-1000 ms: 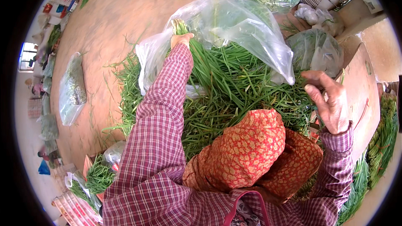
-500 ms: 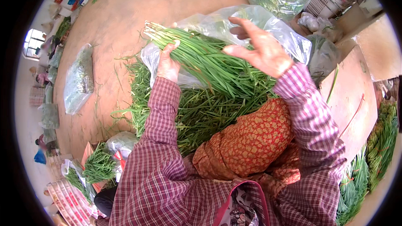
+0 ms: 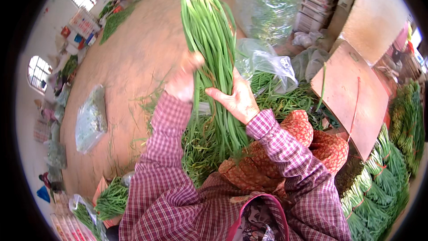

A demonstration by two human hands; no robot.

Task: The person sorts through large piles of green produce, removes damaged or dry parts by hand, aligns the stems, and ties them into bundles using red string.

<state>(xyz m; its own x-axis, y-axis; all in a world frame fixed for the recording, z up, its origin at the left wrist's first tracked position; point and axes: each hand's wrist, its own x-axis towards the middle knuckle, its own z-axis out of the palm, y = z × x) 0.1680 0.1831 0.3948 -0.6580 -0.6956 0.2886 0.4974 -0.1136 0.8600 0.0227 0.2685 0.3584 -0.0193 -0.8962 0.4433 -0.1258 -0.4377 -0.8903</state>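
A large bunch of garlic chives point(image 3: 209, 31) stands upright in front of me, its pale stem ends up and its green leaves hanging toward my lap. My right hand point(image 3: 239, 99) is closed round the bunch from the right, with the thumb across the front. At its left side is my left hand point(image 3: 183, 78), smeared by motion; its fingers cannot be made out, nor whether they grip the leaves. Under both hands lies a heap of loose chive leaves point(image 3: 196, 145), partly hidden by my arms and the bunch.
Behind my right hand lies a clear plastic bag point(image 3: 263, 60); farther back stands a filled clear bag point(image 3: 267, 9). A tilted reddish board point(image 3: 354, 96) is at right, beside tied bundles of chives point(image 3: 379, 187). Another filled bag point(image 3: 91, 118) lies on the floor at left.
The bunch has swung from slanting to upright, stem ends up. My right hand has gone from open in the air to gripping it; my left hand now blurs beside it. The view has shifted right.
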